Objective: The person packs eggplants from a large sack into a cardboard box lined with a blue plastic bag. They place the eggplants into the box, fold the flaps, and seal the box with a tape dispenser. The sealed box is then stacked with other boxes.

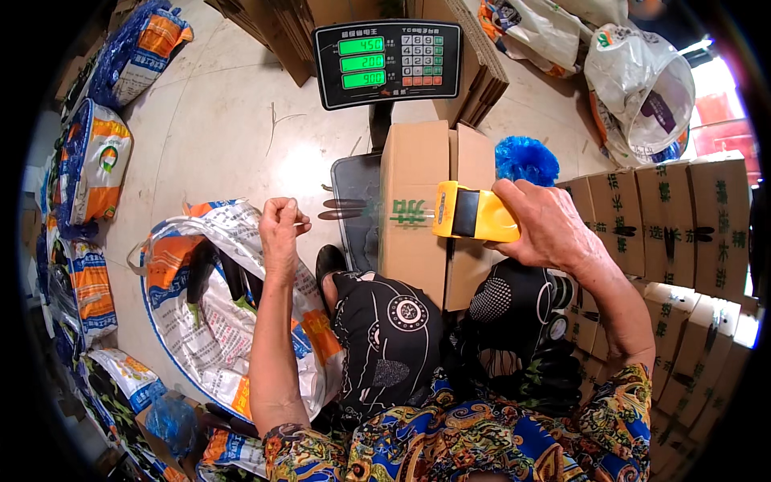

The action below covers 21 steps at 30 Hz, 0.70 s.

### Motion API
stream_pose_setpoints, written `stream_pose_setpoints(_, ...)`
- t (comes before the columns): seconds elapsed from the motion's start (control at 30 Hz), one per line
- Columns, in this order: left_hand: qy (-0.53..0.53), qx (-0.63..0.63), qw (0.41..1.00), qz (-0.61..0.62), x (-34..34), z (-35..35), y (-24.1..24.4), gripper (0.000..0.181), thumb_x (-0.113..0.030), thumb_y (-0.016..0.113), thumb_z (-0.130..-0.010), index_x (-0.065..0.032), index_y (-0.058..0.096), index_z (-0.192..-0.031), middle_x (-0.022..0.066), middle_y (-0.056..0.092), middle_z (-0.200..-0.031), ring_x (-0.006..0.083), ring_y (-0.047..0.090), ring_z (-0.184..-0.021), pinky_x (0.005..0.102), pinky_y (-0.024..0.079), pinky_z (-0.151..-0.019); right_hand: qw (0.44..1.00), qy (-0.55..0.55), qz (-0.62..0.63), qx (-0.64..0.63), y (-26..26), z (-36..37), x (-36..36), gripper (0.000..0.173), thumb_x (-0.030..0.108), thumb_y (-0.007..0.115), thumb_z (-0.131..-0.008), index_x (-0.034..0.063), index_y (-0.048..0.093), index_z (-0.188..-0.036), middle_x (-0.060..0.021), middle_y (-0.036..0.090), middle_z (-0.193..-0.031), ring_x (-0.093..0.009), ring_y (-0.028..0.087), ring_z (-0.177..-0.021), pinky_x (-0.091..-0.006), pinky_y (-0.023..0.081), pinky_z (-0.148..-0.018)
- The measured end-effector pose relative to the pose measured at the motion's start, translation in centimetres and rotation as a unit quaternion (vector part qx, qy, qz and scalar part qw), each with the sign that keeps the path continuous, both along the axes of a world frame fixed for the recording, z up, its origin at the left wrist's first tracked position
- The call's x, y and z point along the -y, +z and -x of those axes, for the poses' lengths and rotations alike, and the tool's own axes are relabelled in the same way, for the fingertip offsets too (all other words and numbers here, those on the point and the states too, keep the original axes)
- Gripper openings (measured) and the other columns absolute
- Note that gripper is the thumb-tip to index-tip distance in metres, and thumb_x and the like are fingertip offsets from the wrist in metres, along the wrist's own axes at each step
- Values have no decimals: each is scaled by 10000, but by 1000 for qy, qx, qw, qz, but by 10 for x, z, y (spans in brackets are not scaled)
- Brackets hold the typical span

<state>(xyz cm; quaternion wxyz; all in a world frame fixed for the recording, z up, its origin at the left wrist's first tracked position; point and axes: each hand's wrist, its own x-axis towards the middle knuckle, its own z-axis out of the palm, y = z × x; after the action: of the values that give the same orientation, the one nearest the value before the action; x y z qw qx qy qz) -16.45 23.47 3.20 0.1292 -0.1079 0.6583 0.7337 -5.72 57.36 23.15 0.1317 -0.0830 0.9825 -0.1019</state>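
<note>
My right hand (545, 226) grips a yellow tape dispenser (443, 211) with a black band, held over the seam of a cardboard box (409, 162). Green printing marks the box top, and a thin clear strip runs left from the dispenser. The box rests on the dark platform of an electronic scale (355, 181). To its left, my left hand (281, 232) is raised with curled fingers; nothing shows in it. Below that hand, an open woven sack (211, 343) holds several dark eggplants (202, 271). Two dark elongated shapes appear beside the box's left edge.
The scale's lit display (388, 63) stands beyond the box. Stacked printed cartons (668, 229) line the right side. Folded cardboard (476, 78) leans behind the scale. Filled sacks (99, 162) stand along the left. Blue plastic (527, 159) lies beyond my right hand.
</note>
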Motion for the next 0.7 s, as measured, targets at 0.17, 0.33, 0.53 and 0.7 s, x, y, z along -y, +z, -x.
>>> stream_pose_setpoints(0.17, 31, -71, 995, 70, -15, 5, -37, 176, -198, 541, -995, -27, 517, -959, 26, 532, -712, 103, 541, -598, 247, 492, -558, 1000, -2, -11, 19, 1, 8, 2, 480, 328, 761, -777, 53, 504, -1075, -198, 624, -855, -398, 628, -793, -480, 487, -680)
stream_pose_setpoints(0.33, 28, -161, 953, 255, -41, 3, -69, 130, -143, 525, -977, -26, 513, -920, 94, 561, -638, 206, 567, -555, 356, 466, -554, 999, -15, -17, 40, -11, 8, -5, 495, 346, 767, -769, 48, 505, -1063, -209, 626, -862, -418, 622, -802, -492, 480, -691)
stream_pose_setpoints(0.53, -73, -235, 896, 370, -85, -17, -125, 131, -191, 508, -971, -62, 493, -975, 241, 618, -722, 465, 615, -706, 551, 458, -612, 999, -15, 10, 29, -17, 13, -8, 488, 393, 762, -760, 46, 529, -1012, -203, 619, -844, -417, 620, -784, -479, 478, -673)
stream_pose_setpoints(0.7, -251, -226, 866, 368, -109, -18, -126, 153, -194, 507, -967, -61, 437, -997, 263, 621, -707, 485, 607, -677, 586, 452, -587, 999, -18, 12, 32, -23, 13, -14, 451, 291, 766, -696, 51, 541, -1004, -162, 599, -812, -388, 615, -764, -447, 482, -666)
